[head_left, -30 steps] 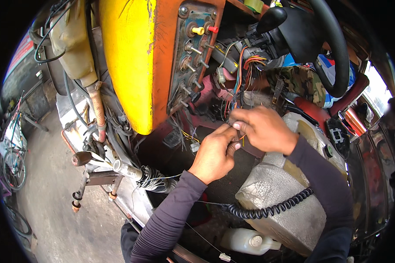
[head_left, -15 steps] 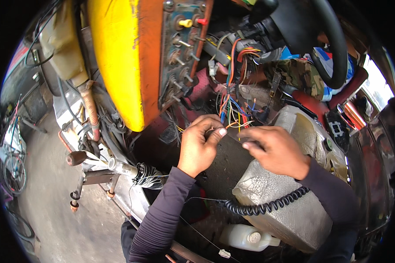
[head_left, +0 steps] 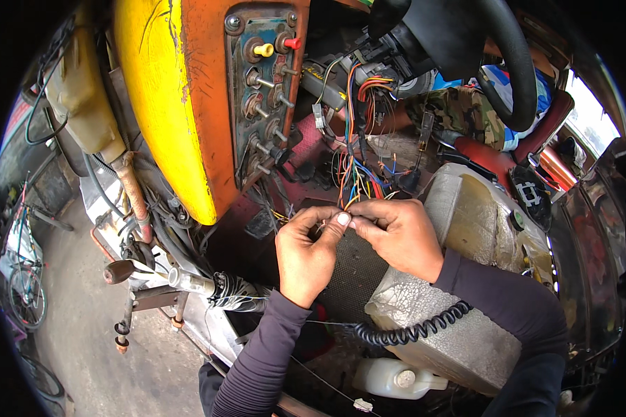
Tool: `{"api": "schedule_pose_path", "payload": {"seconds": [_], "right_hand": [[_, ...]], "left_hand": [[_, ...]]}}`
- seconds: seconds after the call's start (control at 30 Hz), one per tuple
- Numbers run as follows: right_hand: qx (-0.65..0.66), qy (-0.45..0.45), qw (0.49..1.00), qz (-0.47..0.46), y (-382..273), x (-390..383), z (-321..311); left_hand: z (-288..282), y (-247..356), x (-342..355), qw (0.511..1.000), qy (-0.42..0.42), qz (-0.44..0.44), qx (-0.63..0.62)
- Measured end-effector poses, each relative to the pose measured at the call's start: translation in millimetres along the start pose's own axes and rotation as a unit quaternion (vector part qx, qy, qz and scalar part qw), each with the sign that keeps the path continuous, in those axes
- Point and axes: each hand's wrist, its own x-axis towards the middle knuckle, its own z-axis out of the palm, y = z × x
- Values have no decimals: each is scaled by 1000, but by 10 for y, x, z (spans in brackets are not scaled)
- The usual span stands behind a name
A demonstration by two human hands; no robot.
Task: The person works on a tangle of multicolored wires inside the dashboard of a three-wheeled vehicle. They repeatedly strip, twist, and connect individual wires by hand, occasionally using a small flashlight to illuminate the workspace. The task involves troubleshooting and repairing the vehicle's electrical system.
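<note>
A loose bundle of thin coloured wires (head_left: 355, 167) hangs down from the steering column, its ends fanned out in blue, red, orange, yellow and green. At its lower end my left hand (head_left: 306, 251) pinches with thumb and forefinger. My right hand (head_left: 405, 235) meets it there, fingertips closed on the same spot. An orange-yellow wire (head_left: 352, 201) runs down into the fingertips of both hands. The exact ends between the fingers are hidden.
To the left stands a yellow and orange panel (head_left: 205, 104) with toggle switches (head_left: 259, 81). A black steering wheel (head_left: 525, 76) is at upper right, near someone's camouflage-clad leg (head_left: 459, 115). Right of my hands are a silvery padded cover (head_left: 445, 333) and black coiled cable (head_left: 410, 335); below lies a white jug (head_left: 389, 379).
My right hand has come left and its fingertips now meet those of my left hand at the wires. The whole view has shifted slightly.
</note>
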Motion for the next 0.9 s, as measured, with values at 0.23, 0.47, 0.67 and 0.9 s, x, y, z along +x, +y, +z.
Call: {"api": "schedule_pose_path", "payload": {"seconds": [0.23,0.47,0.67,0.9], "right_hand": [[7,20,1000,-14,-32,-31,-8],[15,23,1000,5,-25,-5,11],[12,11,1000,-3,-9,-16,15],[-24,-17,999,-21,-53,-7,-5]], "left_hand": [[-21,103,-45,999,-5,25,41],[-85,148,-118,997,-67,17,-16],[-72,148,-102,985,-30,99,137],[-75,137,-73,997,-13,9,78]]}}
